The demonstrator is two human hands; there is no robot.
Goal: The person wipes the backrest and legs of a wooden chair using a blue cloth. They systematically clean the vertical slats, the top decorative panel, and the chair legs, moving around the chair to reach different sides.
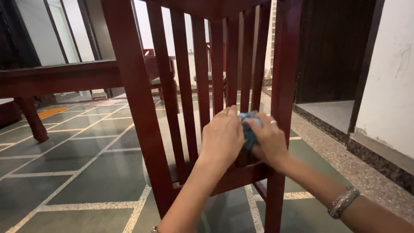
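A dark red wooden chair [142,99] stands right in front of me, its slatted back filling the view. Both hands are pressed together at the lower part of the slats near the right post. My left hand [222,138] wraps around a slat with a ring on one finger. My right hand [269,140] grips a small blue cloth [249,129] bunched against the slats, between the two hands. A silver bangle [343,201] circles my right wrist.
A dark red wooden table [60,77] with a turned leg stands at the left. More chairs [164,73] sit behind the slats. The floor [77,172] is green tile with pale lines. A white wall [388,82] and dark doorway [332,47] lie to the right.
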